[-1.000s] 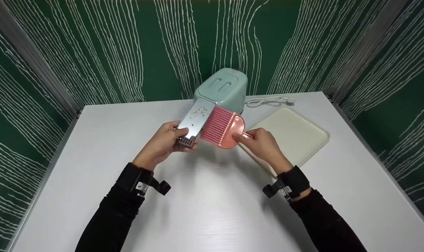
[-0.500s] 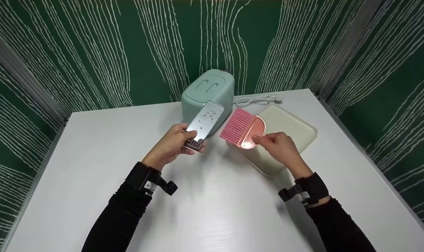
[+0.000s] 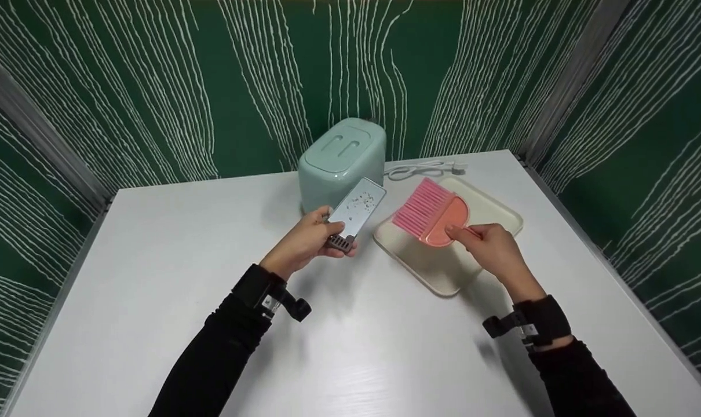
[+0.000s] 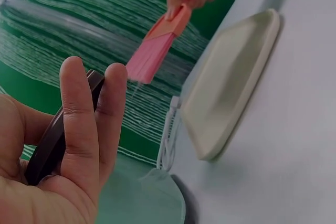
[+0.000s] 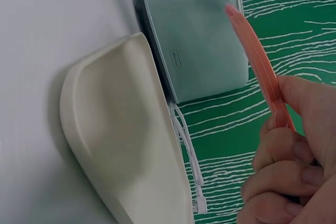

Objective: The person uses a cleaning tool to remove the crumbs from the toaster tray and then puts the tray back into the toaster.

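Metal plate, flecked with small dark specks, is held up off the worktop by the left hand: thumb on the upper face, fingers underneath, a firm pinch close to the grey slotted end. Specks gather towards the far half, with a lone one nearer the thumb. Right hand, fingers curled, grips a brush at its coral handle end, thumb on the face; pink bristles point towards the plate but are clear of it. Both hands are occupied, neither with a finger to spare for anything else. Judged from this, the step in hand is sweeping the specks off the plate, and plenty remain. Next move probably calls for keeping the plate near level, bringing it over the cream tray, and drawing the bristles lengthwise in light strokes; a sharp tilt could spill specks onto the worktop. Beyond the hands, cream tray lies flat, below the raised brush. Further back, mint-green toaster, upright, behind the plate. White cord lies loosely looped beside it, near the worktop's back edge. Farthest: green wall with wavering pale lines.
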Motion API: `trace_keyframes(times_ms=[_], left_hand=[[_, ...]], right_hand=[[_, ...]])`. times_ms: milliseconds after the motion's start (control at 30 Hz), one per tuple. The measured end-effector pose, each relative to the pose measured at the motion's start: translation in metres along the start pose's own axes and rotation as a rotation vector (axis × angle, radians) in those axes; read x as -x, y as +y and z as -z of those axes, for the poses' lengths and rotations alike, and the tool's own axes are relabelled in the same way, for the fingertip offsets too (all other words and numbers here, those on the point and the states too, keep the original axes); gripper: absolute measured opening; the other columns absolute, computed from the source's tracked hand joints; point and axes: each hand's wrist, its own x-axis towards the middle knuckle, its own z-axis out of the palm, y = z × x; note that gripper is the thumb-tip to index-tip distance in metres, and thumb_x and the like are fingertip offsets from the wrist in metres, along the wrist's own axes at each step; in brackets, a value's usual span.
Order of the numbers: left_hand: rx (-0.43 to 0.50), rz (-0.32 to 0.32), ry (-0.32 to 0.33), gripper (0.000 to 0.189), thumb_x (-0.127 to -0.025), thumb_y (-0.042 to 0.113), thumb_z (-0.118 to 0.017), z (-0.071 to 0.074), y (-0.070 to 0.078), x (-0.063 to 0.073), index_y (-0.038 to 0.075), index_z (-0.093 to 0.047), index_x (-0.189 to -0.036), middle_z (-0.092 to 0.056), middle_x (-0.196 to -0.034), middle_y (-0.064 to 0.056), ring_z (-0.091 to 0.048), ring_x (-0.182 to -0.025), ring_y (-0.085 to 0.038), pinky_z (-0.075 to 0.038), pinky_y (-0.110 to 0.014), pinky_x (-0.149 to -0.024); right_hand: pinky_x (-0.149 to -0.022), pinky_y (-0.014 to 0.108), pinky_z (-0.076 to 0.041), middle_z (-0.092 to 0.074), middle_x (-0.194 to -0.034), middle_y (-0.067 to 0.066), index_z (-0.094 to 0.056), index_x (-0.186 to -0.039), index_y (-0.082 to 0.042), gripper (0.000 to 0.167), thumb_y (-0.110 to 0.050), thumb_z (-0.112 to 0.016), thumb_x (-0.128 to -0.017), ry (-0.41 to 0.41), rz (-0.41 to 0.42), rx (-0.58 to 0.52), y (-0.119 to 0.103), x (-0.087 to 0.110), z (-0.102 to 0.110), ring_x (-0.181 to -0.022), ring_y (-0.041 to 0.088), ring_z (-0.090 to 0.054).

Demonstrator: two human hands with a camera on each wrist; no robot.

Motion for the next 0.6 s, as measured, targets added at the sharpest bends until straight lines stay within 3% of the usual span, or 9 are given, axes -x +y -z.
trace_keyframes(times_ms=[167, 333, 433, 600], left_hand=[[-0.003, 0.013, 0.006, 0.023, -0.113, 0.008, -0.047, -0.004, -0.005, -0.011, 0.001, -0.046, -0.135, -0.072, -0.113, -0.030, -0.080, -0.079, -0.024, -0.062, -0.022, -0.063], [0.003, 0.031, 0.019, 0.022, -0.111, 0.007, -0.052, -0.009, -0.010, -0.023, 0.001, -0.052, -0.133, -0.074, -0.108, -0.026, -0.081, -0.080, -0.027, -0.063, -0.023, -0.064], [-0.001, 0.046, 0.025, 0.035, -0.110, 0.006, -0.056, -0.011, -0.012, -0.030, -0.002, -0.051, -0.143, -0.074, -0.105, -0.024, -0.081, -0.079, -0.027, -0.063, -0.023, -0.064], [-0.012, 0.068, 0.045, 0.067, -0.108, 0.006, -0.060, -0.015, -0.013, -0.042, -0.005, -0.027, -0.166, -0.075, -0.103, -0.027, -0.080, -0.073, -0.023, -0.063, -0.022, -0.063]], right_hand=[[-0.053, 0.027, -0.028, -0.039, -0.057, -0.013, -0.048, -0.055, -0.024, 0.060, -0.059, -0.070, -0.100, 0.008, -0.015, 0.005, 0.005, -0.001, 0.006, -0.057, 0.008, -0.036], [-0.055, 0.028, -0.030, -0.041, -0.057, -0.015, -0.052, -0.057, -0.024, 0.059, -0.062, -0.070, -0.098, 0.013, -0.044, -0.007, 0.007, -0.002, 0.012, -0.060, 0.009, -0.039], [-0.054, 0.029, -0.029, -0.039, -0.056, -0.016, -0.051, -0.058, -0.024, 0.059, -0.062, -0.071, -0.098, 0.026, -0.049, -0.006, 0.009, -0.003, 0.015, -0.059, 0.009, -0.038], [-0.054, 0.030, -0.028, -0.037, -0.056, -0.014, -0.050, -0.059, -0.022, 0.059, -0.062, -0.071, -0.098, 0.045, -0.052, 0.006, 0.010, -0.005, 0.018, -0.059, 0.010, -0.037]])
